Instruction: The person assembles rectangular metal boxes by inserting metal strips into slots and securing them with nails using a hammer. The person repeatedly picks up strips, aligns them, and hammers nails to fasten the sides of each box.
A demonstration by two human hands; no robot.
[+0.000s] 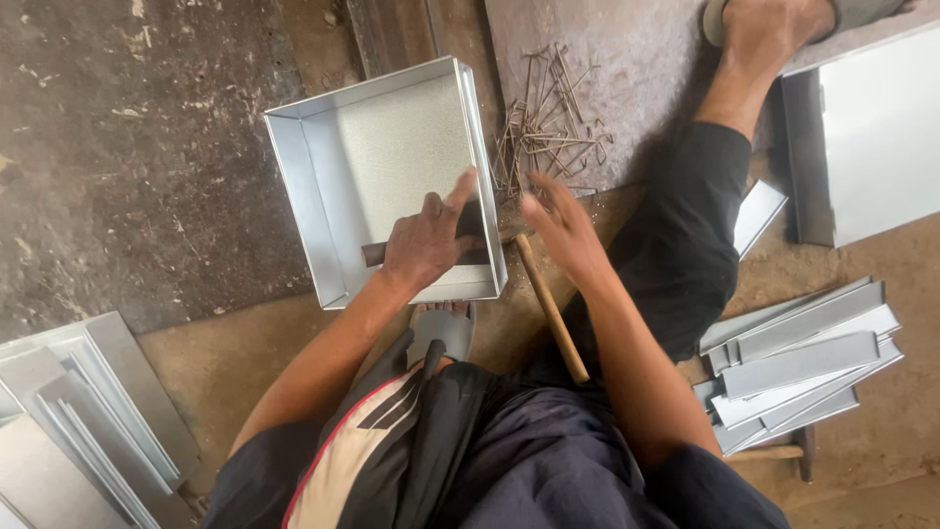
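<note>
Below, hands: left hand [423,245] pressing dark block [460,240] inside metal tray [304,186]

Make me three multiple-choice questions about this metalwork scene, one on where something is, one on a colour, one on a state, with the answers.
1. Where is the left hand?
A. inside the metal tray
B. on the stacked strips
C. on the floor

2. What colour is the tray?
A. red
B. silver-grey
C. black

3. How does the wooden handle lie?
A. gripped in the right hand
B. standing upright in the tray
C. loose on the ground below the right hand

Answers: 1 A, the hand presses a dark block against the tray's wall. 2 B, bare sheet metal. 3 C, the open, blurred right hand hovers above it.
</note>
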